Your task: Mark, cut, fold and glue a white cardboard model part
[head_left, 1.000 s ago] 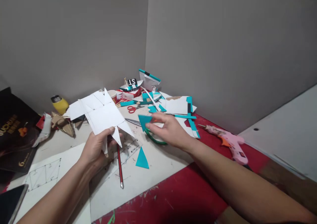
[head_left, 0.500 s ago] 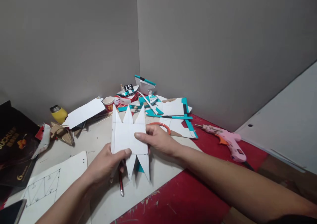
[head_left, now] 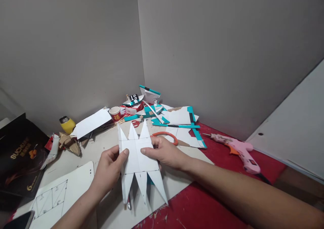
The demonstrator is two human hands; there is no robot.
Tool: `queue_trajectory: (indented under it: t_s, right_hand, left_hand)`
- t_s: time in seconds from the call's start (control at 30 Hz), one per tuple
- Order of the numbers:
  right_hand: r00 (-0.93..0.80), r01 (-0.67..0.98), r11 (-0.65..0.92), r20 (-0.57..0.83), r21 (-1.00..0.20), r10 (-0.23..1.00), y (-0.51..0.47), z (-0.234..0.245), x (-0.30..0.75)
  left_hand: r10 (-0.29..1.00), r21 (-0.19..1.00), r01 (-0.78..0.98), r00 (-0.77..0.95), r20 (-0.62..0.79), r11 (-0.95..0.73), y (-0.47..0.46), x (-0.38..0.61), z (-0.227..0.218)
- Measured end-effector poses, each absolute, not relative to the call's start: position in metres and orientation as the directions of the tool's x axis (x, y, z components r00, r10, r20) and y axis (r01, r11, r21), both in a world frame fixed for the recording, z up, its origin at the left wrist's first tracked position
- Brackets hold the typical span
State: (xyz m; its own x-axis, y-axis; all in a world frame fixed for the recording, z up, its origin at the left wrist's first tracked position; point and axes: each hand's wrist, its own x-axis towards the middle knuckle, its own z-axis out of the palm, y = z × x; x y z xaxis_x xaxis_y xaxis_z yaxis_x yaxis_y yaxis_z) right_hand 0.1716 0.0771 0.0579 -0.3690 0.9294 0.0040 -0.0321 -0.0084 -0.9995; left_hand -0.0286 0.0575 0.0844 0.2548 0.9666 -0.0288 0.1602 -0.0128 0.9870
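Note:
A white card cutout point(head_left: 135, 160) with pointed flaps at both its far and near ends is held up over the table. Pencil or pen lines run across it where the flaps begin. My left hand point(head_left: 112, 163) pinches its left edge, thumb on top. On the right edge, my right hand point(head_left: 165, 151) grips it the same way, fingers hidden underneath. The tip of a pen point(head_left: 129, 203) shows below the near flaps. Just past my right hand lie orange-handled scissors point(head_left: 169, 134), partly covered.
A pink glue gun point(head_left: 238, 149) rests on the red surface at right. Teal-taped card pieces point(head_left: 179, 116), a small model boat point(head_left: 133, 101), a paper cup point(head_left: 115, 113) and a yellow jar point(head_left: 67, 124) stand behind. A drawn sheet point(head_left: 78, 180) and a black box point(head_left: 22, 154) are left.
My left hand has shifted from the cutout's lower part up along its left edge. The cutout is spread wider and sits lower in view. The camera has tilted up a little.

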Motion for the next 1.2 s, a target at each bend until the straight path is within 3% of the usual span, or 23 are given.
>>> queue_trajectory:
  t_s: [0.33,0.47,0.6,0.7,0.77,0.83,0.9,1.0,1.1,1.2]
  right_hand:
    - [-0.271,0.027,-0.009,-0.016,-1.000,0.962,0.068,0.052,0.160]
    - [-0.230,-0.014,0.036,0.039,-0.999,0.972,0.067,0.055,0.161]
    - [-0.184,-0.183,0.077,0.111,-0.980,0.977,0.067,0.059,0.164]
    - [-0.033,-0.358,0.038,0.053,-0.933,0.998,0.071,0.057,0.164]
    - [0.019,-0.400,-0.040,-0.052,-0.916,0.998,0.074,0.054,0.163]
    - [0.004,-0.408,-0.110,-0.122,-0.906,0.992,0.074,0.052,0.160]
    - [-0.037,-0.408,-0.161,-0.160,-0.898,0.986,0.070,0.051,0.155]
    - [-0.098,-0.398,-0.225,-0.202,-0.889,0.974,0.061,0.052,0.147]
    - [-0.199,-0.376,-0.273,-0.210,-0.886,0.957,0.056,0.058,0.148]
    - [-0.341,-0.176,-0.149,-0.082,-0.973,0.936,0.055,0.062,0.165]
  left_hand:
    - [0.971,0.945,0.294,0.227,0.075,-0.141,0.046,-0.019,0.083]
    - [0.971,0.979,0.201,0.241,-0.006,-0.044,0.049,-0.016,0.083]
    - [0.977,0.996,0.074,0.204,-0.061,0.047,0.062,-0.023,0.085]
    - [0.991,0.972,0.191,-0.001,0.137,-0.135,0.063,-0.032,0.092]
    - [0.896,0.810,0.431,-0.009,0.445,-0.398,0.054,-0.035,0.098]
    - [0.739,0.481,0.614,0.270,0.617,-0.626,0.039,-0.032,0.101]
    - [0.622,0.188,0.648,0.547,0.560,-0.738,0.027,-0.023,0.097]
    - [0.576,-0.120,0.698,0.664,0.477,-0.706,0.020,-0.010,0.085]
    - [0.623,-0.182,0.697,0.708,0.333,-0.694,0.027,-0.011,0.078]
    - [0.614,-0.171,0.707,0.689,0.386,-0.686,0.035,-0.027,0.081]
